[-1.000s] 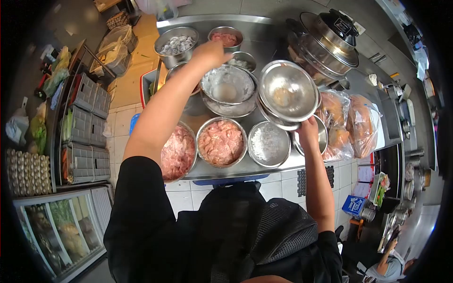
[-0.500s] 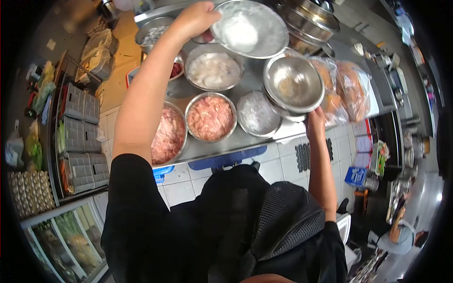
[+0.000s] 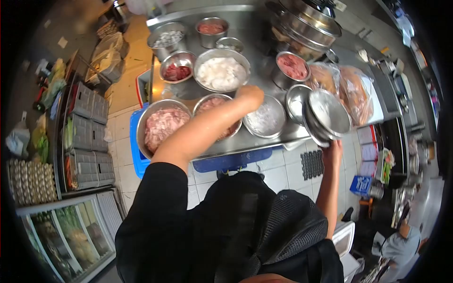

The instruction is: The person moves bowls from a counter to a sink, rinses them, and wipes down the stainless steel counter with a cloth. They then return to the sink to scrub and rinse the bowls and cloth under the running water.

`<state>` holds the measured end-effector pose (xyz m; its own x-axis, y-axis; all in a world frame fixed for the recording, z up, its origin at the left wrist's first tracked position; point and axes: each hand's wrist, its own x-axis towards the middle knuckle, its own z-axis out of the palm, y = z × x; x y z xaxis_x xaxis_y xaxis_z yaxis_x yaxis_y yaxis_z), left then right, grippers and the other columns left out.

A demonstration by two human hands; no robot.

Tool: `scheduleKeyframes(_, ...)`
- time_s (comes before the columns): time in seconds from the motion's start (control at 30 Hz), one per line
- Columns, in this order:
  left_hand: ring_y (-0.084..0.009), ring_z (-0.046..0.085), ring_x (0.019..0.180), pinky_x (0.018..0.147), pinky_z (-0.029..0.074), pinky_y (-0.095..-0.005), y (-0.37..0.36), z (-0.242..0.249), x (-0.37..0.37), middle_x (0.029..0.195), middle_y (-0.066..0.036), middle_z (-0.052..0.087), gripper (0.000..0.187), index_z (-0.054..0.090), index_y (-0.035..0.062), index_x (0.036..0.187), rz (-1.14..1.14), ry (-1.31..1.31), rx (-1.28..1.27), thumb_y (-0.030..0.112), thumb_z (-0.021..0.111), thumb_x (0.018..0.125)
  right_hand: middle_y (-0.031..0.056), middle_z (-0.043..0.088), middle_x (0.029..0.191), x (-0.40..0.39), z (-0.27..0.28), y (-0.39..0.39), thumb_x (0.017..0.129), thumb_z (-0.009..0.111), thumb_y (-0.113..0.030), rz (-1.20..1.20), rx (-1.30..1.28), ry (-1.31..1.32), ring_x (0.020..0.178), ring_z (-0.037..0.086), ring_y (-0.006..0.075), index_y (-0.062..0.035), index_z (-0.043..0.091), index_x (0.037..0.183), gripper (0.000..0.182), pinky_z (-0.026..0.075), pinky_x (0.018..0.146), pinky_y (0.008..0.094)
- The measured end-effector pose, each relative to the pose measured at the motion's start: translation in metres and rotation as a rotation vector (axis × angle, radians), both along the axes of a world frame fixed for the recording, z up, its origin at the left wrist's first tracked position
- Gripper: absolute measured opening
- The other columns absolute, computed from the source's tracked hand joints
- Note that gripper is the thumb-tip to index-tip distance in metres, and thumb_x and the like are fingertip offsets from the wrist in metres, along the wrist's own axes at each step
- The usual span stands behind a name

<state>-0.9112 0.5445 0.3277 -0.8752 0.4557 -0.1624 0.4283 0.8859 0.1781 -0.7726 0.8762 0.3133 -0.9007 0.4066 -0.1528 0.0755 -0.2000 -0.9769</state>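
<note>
My left hand (image 3: 250, 97) is closed at the rim of a metal bowl (image 3: 265, 120) with white, icy-looking contents; its fingertips are partly hidden. At the table's right front, my right hand (image 3: 333, 150) grips a tilted stack of metal bowls (image 3: 332, 113) from below. White residue shows inside the top one. Beside the stack sits another metal bowl (image 3: 296, 100). Under my left forearm is a bowl of minced meat (image 3: 212, 103), partly covered, and left of it a larger bowl of pink meat (image 3: 165, 126). Behind my left hand stands a bowl of whitish pieces (image 3: 221, 73).
Farther back are a bowl of dark red meat (image 3: 177, 71), a pot of grey pieces (image 3: 167, 38) and a pot of pink meat (image 3: 292, 66). Bagged food (image 3: 354, 94) and stacked steamers (image 3: 306, 26) lie right. A co-worker (image 3: 398, 245) stands far right.
My left hand has come down and toward me from the back, without the large bowl it held. My right hand's bowls have moved right and lower; a bowl with white residue now tops them.
</note>
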Motion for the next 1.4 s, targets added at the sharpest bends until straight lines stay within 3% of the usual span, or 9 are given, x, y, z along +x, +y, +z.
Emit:
scheduleKeyframes(0.13,-0.0370,0.063,0.088,0.077,0.048,-0.0469,-0.005,0.012,0.001,0.095,-0.023,0.064,0.030,0.065,0.0018,0.096,0.025,0.083,0.107,0.017,0.040,0.088,0.0109,0.060,0.109,0.031,-0.032,0.042,0.090,0.056,-0.017,-0.044,-0.015,0.054,0.092,0.063,0.0209,-0.0035,0.044,0.126,0.040,0.056,0.065,0.0289)
scheduleKeyframes(0.23,-0.0399,0.060,0.078,0.073,0.044,-0.0485,-0.015,0.052,0.005,0.087,-0.025,0.061,0.030,0.057,0.0015,0.093,0.224,-0.052,0.517,0.022,0.036,0.091,0.0097,0.059,0.112,0.042,-0.036,0.051,0.091,0.053,-0.012,-0.093,0.032,0.058,0.094,0.062,0.0194,0.0005,0.045,0.123,0.036,0.054,0.075,0.0295)
scheduleKeyframes(0.33,-0.0419,0.059,0.083,0.073,0.046,-0.0470,-0.034,0.086,-0.016,0.089,-0.026,0.061,0.018,0.053,0.0037,0.098,0.201,0.312,0.548,0.015,0.054,0.084,0.0101,0.058,0.114,0.047,-0.028,0.048,0.089,0.053,-0.007,-0.092,0.017,0.061,0.098,0.060,0.0189,0.0012,0.045,0.123,0.036,0.050,0.082,0.0294)
scheduleKeyframes(0.5,-0.0177,0.062,0.058,0.043,0.050,-0.0295,-0.015,0.141,-0.007,0.076,-0.011,0.062,0.022,0.057,-0.0013,0.097,0.231,0.061,0.886,0.016,0.059,0.082,0.0065,0.061,0.106,0.031,-0.017,0.032,0.090,0.056,-0.012,0.010,0.063,0.087,0.090,0.060,0.0144,0.0008,0.051,0.118,0.032,0.049,0.075,0.0261)
scheduleKeyframes(0.67,-0.0279,0.064,0.067,0.061,0.049,-0.0384,0.051,0.102,0.028,0.073,-0.017,0.064,0.023,0.061,0.0002,0.087,0.130,0.064,0.923,0.021,0.065,0.078,0.0040,0.062,0.099,0.002,-0.014,0.005,0.090,0.054,-0.013,0.088,0.006,0.122,0.078,0.060,0.0104,-0.0028,0.052,0.116,0.028,0.047,0.063,0.0227)
scheduleKeyframes(0.77,-0.0321,0.063,0.077,0.070,0.048,-0.0386,0.064,0.072,0.057,0.085,-0.017,0.064,0.027,0.060,0.0015,0.094,0.158,0.246,1.071,0.027,0.059,0.086,0.0136,0.056,0.119,-0.001,-0.019,0.006,0.090,0.052,-0.009,0.125,-0.112,0.136,0.103,0.058,0.0222,0.0028,0.044,0.124,0.037,0.048,0.088,0.0324)
scheduleKeyframes(0.83,-0.0314,0.062,0.084,0.072,0.048,-0.0382,0.051,0.062,0.086,0.097,-0.017,0.061,0.030,0.059,0.0029,0.100,0.180,0.256,1.030,0.029,0.059,0.086,0.0131,0.056,0.118,0.004,-0.028,0.016,0.090,0.052,-0.009,0.104,-0.125,0.135,0.103,0.059,0.0216,0.0021,0.044,0.124,0.037,0.048,0.089,0.0330)
scheduleKeyframes(1.03,-0.0306,0.053,0.105,0.090,0.037,-0.0441,0.029,-0.045,0.133,0.105,-0.011,0.059,0.032,0.059,0.0076,0.106,0.041,0.054,0.284,0.031,0.058,0.084,0.0092,0.057,0.115,0.042,-0.039,0.049,0.090,0.052,-0.008,-0.118,-0.104,0.116,0.099,0.060,0.0183,-0.0005,0.045,0.124,0.036,0.052,0.080,0.0288)
scheduleKeyframes(1.4,-0.0270,0.046,0.118,0.101,0.030,-0.0463,0.092,0.008,0.131,0.123,-0.012,0.053,0.056,0.051,0.0086,0.123,-0.029,0.240,0.437,0.039,0.065,0.078,0.0077,0.060,0.109,0.123,-0.063,0.153,0.090,0.054,-0.014,-0.289,-0.151,0.180,0.090,0.062,0.0165,-0.0032,0.046,0.121,0.033,0.053,0.068,0.0271)
